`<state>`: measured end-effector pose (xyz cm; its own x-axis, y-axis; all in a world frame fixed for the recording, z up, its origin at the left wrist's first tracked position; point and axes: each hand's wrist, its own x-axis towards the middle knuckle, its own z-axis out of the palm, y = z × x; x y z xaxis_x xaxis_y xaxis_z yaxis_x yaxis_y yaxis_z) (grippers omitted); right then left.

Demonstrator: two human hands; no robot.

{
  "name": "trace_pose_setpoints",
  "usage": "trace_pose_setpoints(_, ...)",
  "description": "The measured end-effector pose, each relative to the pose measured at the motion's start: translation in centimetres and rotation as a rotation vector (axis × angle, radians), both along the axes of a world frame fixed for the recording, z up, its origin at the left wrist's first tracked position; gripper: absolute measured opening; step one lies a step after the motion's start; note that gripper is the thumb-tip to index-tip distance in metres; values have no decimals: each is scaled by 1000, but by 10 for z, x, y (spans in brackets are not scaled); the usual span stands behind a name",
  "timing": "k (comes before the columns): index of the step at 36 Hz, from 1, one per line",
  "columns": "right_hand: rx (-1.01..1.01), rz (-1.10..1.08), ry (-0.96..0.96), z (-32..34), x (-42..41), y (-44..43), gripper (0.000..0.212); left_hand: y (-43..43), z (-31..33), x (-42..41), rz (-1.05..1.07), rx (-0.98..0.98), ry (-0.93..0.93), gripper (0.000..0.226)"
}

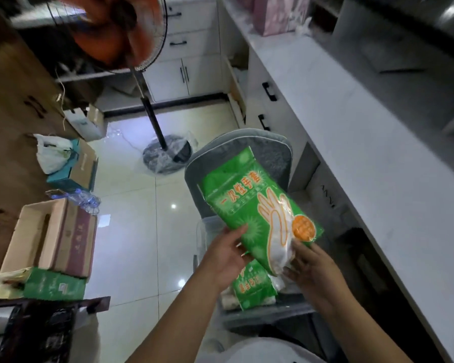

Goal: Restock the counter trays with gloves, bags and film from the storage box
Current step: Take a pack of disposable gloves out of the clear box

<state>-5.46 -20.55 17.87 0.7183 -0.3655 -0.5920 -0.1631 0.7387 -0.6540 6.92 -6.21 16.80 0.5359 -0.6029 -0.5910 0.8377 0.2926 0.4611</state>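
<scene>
Step in hand: a green glove pack point(257, 205) is held in both hands above the storage box point(270, 314); judged to be the lift-out stage of the glove restock, no tray filled yet as far as can be seen.
Left hand point(224, 260): under the pack's lower left edge, fingers point(237, 231) curled up against its face, thumb hidden behind.
Right hand point(311, 268): at the pack's lower right corner, fingers pinching the clear end where white gloves show.
Glove pack: tilted, top end away from the person, clear of the box and touching nothing but the hands.
Storage box: translucent, directly below the hands, resting on a grey chair point(247, 150); walls blurred.
Box contents: a second green pack point(254, 289) lying inside, with pale bundles beside it that cannot be identified; bags and film are not made out.
Desk point(351, 132): white top running along the right, just beside the chair; the part in view is bare, and no tray can be told apart in the blur at its far end.
Next move calls for: carrying the pack right and up onto the desk, grip kept firm since the slick film may slide; trays must first be found.
Cartons point(50, 237): open, on the floor well to the left; contents not readable.
Fan point(155, 119): standing on the floor beyond the chair.
</scene>
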Motion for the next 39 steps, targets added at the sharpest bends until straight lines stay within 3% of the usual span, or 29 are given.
trace_pose_setpoints(8,34,11,58,-3,-24,30,33,36,6,-1,-32,24,-164,39)
trace_pose_setpoints(13,-201,-18,144,14,-37,30,45,67,4,-4,-192,54,-294,33)
trace_pose_setpoints(19,-370,103,116,43,-47,32,54,81,-4,-22,-280,-1,-304,53)
trace_pose_setpoints(22,-402,192,144,54,-51,37,49,82,-4,-33,-302,-65,-272,58)
trace_pose_setpoints(29,-389,303,160,49,-62,32,33,80,-6,-48,-325,-114,-252,50)
trace_pose_setpoints(39,-265,343,148,21,-60,3,32,60,-10,-70,-260,74,-221,56)
